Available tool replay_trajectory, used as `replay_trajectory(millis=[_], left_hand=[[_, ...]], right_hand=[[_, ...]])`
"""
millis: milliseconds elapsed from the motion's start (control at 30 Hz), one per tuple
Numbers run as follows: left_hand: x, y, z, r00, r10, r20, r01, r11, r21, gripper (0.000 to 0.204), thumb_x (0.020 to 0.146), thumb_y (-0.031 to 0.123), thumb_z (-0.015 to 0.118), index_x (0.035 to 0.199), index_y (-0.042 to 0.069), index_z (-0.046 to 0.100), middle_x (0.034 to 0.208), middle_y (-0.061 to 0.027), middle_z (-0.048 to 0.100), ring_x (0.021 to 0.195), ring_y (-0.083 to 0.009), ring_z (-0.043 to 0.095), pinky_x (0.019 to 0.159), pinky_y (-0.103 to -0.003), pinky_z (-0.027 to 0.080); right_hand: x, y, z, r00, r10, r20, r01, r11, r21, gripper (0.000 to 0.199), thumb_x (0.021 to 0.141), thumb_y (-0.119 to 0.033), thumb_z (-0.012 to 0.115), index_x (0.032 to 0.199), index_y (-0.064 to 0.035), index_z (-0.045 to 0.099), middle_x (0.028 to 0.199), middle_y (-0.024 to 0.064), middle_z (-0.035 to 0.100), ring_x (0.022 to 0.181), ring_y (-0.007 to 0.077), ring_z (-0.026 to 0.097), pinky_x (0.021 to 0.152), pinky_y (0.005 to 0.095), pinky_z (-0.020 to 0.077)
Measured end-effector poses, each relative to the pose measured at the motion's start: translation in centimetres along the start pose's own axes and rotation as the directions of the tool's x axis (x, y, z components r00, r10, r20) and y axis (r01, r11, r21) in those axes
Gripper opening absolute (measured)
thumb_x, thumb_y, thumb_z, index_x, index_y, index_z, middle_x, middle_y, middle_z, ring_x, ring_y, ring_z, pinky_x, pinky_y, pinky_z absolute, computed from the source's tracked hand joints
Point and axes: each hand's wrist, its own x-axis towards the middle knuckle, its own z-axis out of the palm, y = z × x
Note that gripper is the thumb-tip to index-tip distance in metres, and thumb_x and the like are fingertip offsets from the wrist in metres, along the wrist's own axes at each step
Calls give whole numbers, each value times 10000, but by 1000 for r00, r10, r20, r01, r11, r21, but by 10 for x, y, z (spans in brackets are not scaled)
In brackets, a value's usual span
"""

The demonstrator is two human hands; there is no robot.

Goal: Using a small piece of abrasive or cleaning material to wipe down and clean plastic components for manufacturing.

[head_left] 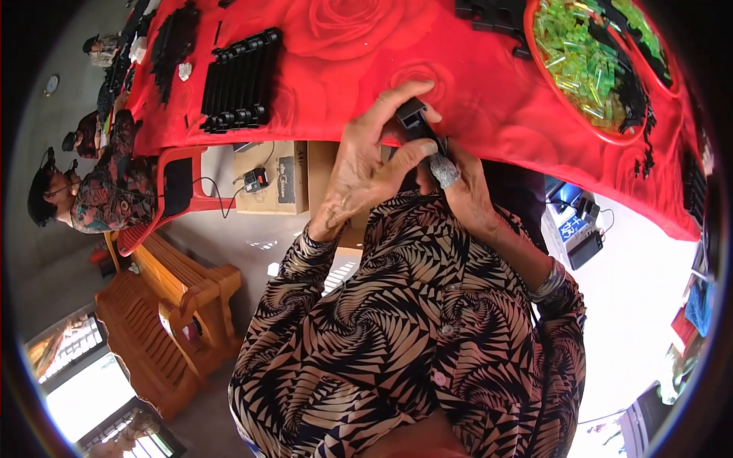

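A small black plastic piece [414,119] with a squared, hollow end is held up over the near table edge. My left hand [359,164] grips it between thumb and fingers, the index finger curving above it. From below, my right hand [469,195] holds the piece's lower end. Silvery tape [443,171] is wrapped round the right thumb. The right fingers are mostly hidden behind the piece and thumb. Left of my hands, a row of long black plastic pieces [240,80] lies side by side on the red rose-patterned cloth [336,91].
At the far right a red basin [584,130] holds yellow-green clear pieces and black parts. Loose black parts [489,14] lie beside it, others [172,49] far left. A cardboard box [263,183] stands under the table. Another person [114,179] sits at left by a red chair [179,187].
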Motion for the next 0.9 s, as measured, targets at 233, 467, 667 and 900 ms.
replay_trajectory(millis=[233, 467, 667, 900], left_hand=[[-8, 1, 3, 1000, 19, -15, -18, 997, 69, 563, 811, -16, 682, 1334, 37, 480, 1005, -103, 640, 889, -158, 648, 809, -284, 534], [-6, -16, -6, 998, 10, -59, -9, 1000, 14, 521, 840, -1, 673, 1323, 49, 486, 1011, -90, 637, 899, -140, 626, 797, -273, 526], [-2, -26, -32, 940, -22, -341, -59, 972, -226, 412, 869, -55, 600, 1254, 60, 507, 1027, -122, 674, 898, -149, 635, 767, -277, 531], [-12, -26, -41, 876, -179, -447, -116, 822, -558, 247, 854, 7, 599, 1077, -4, 494, 1032, -167, 638, 822, -203, 647, 757, -323, 563]], right_hand=[[-1, 3, 4, 999, -11, -44, 11, 1000, -13, 74, 894, -74, 495, 905, -2, 506, 646, 11, 496, 564, 78, 472, 492, 253, 364], [8, -1, 5, 997, 27, -70, -36, 990, -137, 123, 921, -119, 470, 943, -3, 503, 644, 27, 531, 549, 82, 488, 488, 255, 385], [1, -18, -20, 987, -156, 45, 158, 857, -491, 479, 912, -211, 644, 1313, -5, 483, 1118, 133, 624, 971, 205, 612, 858, 336, 470], [-17, -47, -38, 961, -179, -213, 161, 982, -100, 676, 896, -227, 669, 1398, 35, 301, 1246, 243, 545, 1022, 250, 616, 884, 344, 532]])
